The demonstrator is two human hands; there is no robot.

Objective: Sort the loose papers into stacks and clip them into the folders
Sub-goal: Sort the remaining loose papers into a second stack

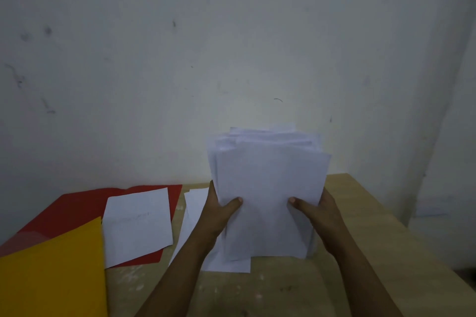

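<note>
A thick stack of white papers (268,188) stands upright on its lower edge on the wooden table (360,226), its top edges uneven. My left hand (219,213) grips the stack's left side with the thumb on the front sheet. My right hand (322,211) grips the right side the same way. A single white sheet (137,224) lies on the red folder (74,211) at the left. A yellow folder (51,273) overlaps the red one at the near left. More loose white sheets (195,203) lie flat behind and under my left forearm.
A scuffed white wall (231,59) rises right behind the table. The table's right edge (417,239) runs diagonally toward the near right, with dim floor beyond it.
</note>
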